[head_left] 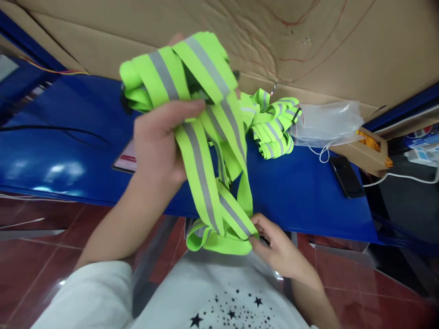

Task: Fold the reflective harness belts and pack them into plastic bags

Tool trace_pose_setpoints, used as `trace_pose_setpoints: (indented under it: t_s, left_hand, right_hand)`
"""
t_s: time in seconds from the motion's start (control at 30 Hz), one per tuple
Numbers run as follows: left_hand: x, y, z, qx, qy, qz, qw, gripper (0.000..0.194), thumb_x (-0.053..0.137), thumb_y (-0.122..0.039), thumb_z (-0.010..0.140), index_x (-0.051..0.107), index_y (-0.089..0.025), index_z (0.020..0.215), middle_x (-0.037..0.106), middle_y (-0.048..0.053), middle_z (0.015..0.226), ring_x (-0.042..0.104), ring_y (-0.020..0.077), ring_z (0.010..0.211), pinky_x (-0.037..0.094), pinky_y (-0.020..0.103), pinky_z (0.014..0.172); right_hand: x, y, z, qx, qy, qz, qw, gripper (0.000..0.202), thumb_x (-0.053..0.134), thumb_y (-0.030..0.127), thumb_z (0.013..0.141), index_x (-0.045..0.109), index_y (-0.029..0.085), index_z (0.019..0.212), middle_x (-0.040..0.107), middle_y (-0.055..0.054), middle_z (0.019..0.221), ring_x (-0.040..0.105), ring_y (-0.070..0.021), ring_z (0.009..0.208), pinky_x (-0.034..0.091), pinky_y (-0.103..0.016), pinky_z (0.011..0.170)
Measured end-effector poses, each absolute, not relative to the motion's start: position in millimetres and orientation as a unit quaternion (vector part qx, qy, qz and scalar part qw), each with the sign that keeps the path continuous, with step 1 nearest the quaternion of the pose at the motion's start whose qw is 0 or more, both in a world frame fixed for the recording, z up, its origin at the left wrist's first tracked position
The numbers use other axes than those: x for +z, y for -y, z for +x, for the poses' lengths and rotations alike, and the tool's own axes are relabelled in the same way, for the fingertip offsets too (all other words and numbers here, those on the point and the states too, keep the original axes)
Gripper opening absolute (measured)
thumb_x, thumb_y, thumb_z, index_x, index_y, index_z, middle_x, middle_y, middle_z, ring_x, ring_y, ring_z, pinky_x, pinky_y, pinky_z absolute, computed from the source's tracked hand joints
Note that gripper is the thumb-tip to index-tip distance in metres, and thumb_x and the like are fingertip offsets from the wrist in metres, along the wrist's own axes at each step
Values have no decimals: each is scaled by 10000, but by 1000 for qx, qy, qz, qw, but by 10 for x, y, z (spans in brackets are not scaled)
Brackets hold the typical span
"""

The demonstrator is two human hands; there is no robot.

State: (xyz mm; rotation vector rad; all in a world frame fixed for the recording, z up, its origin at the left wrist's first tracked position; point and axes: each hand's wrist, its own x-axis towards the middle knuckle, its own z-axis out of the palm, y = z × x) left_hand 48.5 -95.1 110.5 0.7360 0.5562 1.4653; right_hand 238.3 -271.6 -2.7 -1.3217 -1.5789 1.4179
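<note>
My left hand (pixel 161 137) is wrapped round a bundle of neon-green reflective strap (pixel 202 171) with a grey stripe along its middle. Folded layers of it stand up above the fingers, and dark buckle parts show partly between them. Long loops hang from the bundle towards my lap. Lower down, my right hand (pixel 274 246) pinches the strap's hanging end between thumb and fingers, close to the table's front edge. Behind the held bundle, a pile of similar green straps (pixel 274 123) lies on the blue table (pixel 295 192).
Right of the pile lie a clear plastic bag (pixel 327 123), a black phone (pixel 347 177) and a cardboard box (pixel 366 153) with orange contents. White cables run near them. A cardboard panel (pixel 308 45) rises behind the table. A flat device (pixel 125 157) is partly hidden behind my left arm.
</note>
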Motion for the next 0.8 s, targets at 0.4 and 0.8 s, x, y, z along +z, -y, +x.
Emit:
trace_pose_setpoints:
  t_s: [0.4,0.8]
  left_hand:
    - [713,544,446,598,-175,348,701,777,447,13,890,459,-461,1507,705,-252,1307,408,195,1545,265,440,1364]
    - [941,927,564,610,-192,293,711,328,436,-27,952,683,-55,1165,778,59,1120,572,239,1422,428,392,1249]
  right_hand:
    - [-259,2811,2382,627,458,-498,387,166,545,336,1013,457,266,1134,587,4,913,600,-147,786,543,-269,713]
    - [84,2811,2089,197,564,-607,524,545,655,150,928,503,323,1423,535,-128,1410,676,-261,1140,639,-447,924]
